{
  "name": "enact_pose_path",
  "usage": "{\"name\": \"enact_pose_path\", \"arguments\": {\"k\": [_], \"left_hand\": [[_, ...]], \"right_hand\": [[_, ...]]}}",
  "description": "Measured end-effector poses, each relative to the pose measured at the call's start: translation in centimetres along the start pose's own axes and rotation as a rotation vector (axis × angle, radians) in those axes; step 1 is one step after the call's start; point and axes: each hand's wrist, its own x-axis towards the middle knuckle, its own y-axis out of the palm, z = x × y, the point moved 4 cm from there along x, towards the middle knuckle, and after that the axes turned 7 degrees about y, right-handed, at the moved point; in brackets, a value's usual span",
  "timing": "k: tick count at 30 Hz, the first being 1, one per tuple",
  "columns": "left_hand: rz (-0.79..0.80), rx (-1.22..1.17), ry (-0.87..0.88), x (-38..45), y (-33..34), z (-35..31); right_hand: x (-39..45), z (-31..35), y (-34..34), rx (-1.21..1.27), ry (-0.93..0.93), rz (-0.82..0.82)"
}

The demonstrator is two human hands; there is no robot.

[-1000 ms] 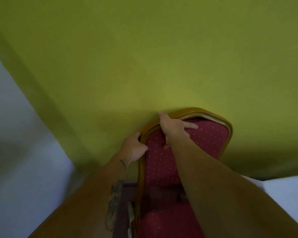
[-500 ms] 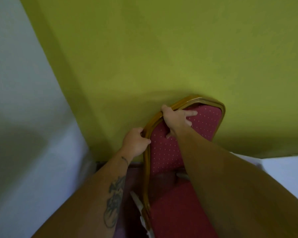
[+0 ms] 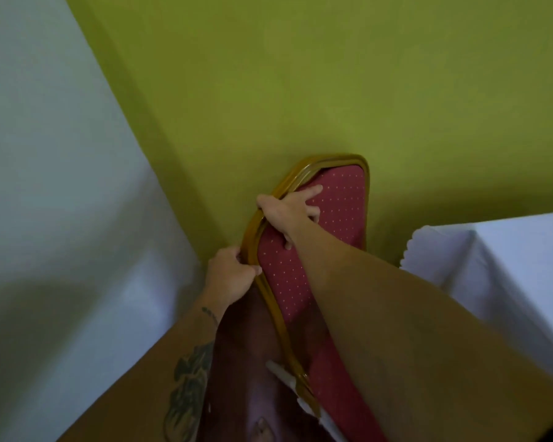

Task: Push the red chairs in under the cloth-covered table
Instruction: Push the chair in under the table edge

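Nearest the camera, two bare forearms reach forward and down; the left one bears a dark tattoo [image 3: 189,390]. Between them lies the red seat of the chair [image 3: 339,406], with a white strip [image 3: 288,378] beside the frame low down. Below the forearms a patch of dark red floor [image 3: 243,362] shows.

Further out, the left hand [image 3: 230,275] is closed around the left edge of the chair's gold frame [image 3: 253,240], fingers wrapped over the rail. The right hand [image 3: 291,212] grips the frame higher up near the top left corner, its thumb hooked over the rail and its fingers spread on the red dotted back pad [image 3: 336,212].

The chair leans to the right, its top edge against the green cloth [image 3: 300,84] that covers the table. That cloth fills most of the upper view.

To the left a white cloth [image 3: 45,186] hangs beside the green one. To the right, a second white cloth [image 3: 508,256] covers a corner, with a scalloped edge just beside the chair back.
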Motion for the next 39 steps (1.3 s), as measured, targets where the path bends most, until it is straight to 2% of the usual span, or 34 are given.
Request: {"name": "enact_pose_path", "arguments": {"k": [9, 13, 16, 17, 19, 22, 24, 26, 30, 34, 39], "left_hand": [[-0.088, -0.072, -0.058, -13.0, 1.9, 3.5], [0.037, -0.151, -0.066, -17.8, 2.6, 3.9], [0.188, -0.175, -0.153, -19.6, 1.5, 4.3], [0.193, -0.184, -0.168, -19.9, 0.8, 4.3], [0.096, -0.233, -0.154, -19.5, -1.2, 3.7], [-0.077, -0.233, -0.100, -18.1, -3.9, 0.5], [-0.091, -0.233, -0.033, -16.8, -4.7, -2.2], [-0.030, -0.154, 0.022, -16.1, -4.5, -4.8], [0.225, 0.110, 0.026, -17.1, -0.9, -7.5], [0.221, 0.259, -0.026, -18.9, 2.2, -7.5], [0.338, 0.331, -0.058, -20.4, 4.3, -6.8]], "right_hand": [[-6.5, -6.9, 1.1, -0.194, -0.139, 0.132], [-9.4, -10.1, 0.5, -0.220, -0.172, 0.195], [-11.4, -12.0, 0.2, -0.242, -0.170, 0.213], [-12.1, -12.7, 0.2, -0.240, -0.175, 0.218], [-13.4, -13.9, 0.2, -0.229, -0.196, 0.202], [-15.8, -16.3, 0.9, -0.264, -0.200, 0.085], [-17.3, -18.4, 1.7, -0.294, -0.155, 0.052], [-18.4, -20.1, 2.1, -0.295, -0.132, 0.039], [-20.3, -21.5, 0.7, -0.340, -0.137, 0.104], [-21.9, -23.2, -1.3, -0.363, -0.113, 0.146], [-23.2, -25.6, -3.5, -0.381, -0.075, 0.150]]}}
